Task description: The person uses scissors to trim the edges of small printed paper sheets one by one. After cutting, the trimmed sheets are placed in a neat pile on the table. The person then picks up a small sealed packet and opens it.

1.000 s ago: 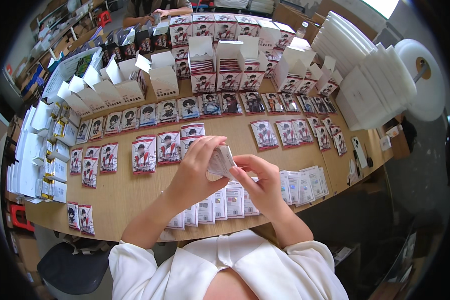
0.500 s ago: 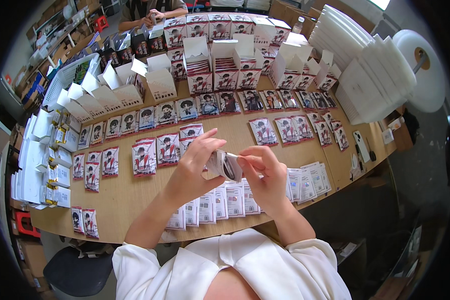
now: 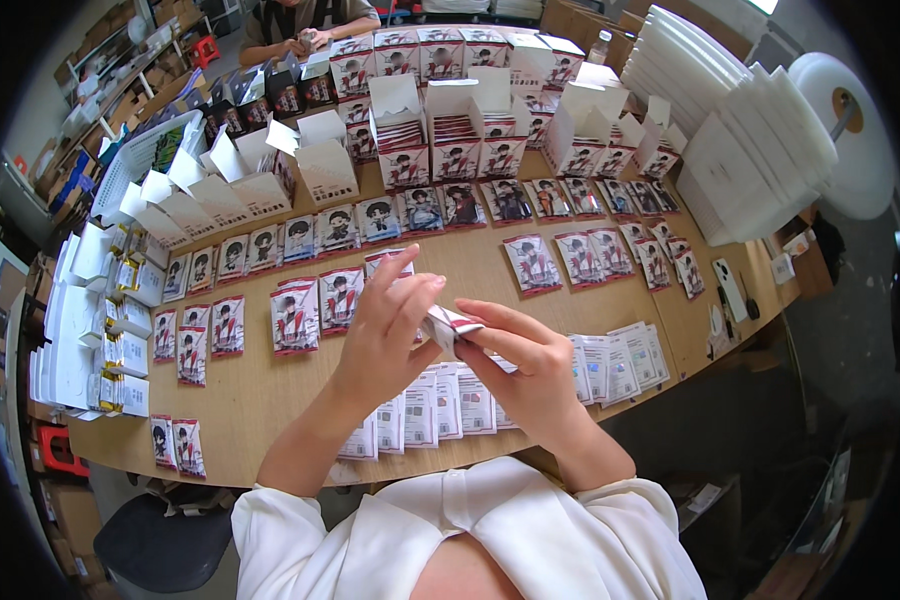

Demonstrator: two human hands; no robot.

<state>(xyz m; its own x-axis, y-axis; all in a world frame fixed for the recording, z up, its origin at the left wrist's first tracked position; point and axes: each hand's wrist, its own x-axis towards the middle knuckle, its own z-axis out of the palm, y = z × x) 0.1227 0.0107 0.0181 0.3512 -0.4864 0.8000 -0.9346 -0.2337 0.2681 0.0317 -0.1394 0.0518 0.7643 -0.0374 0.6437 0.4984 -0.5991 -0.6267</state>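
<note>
Both hands hold one small flat card pack [image 3: 448, 325] above the near edge of the wooden desk [image 3: 270, 385]. The left hand [image 3: 390, 325] pinches its left end, the right hand [image 3: 525, 365] its right end. Its long axis runs left to right; its glossy wrapper looks crinkled.

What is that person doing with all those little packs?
Both hands, left hand and right hand, hold one small pack together above the table. Rows of packs lie face up, white cards line the near edge, and open boxes stand at the back.
</note>
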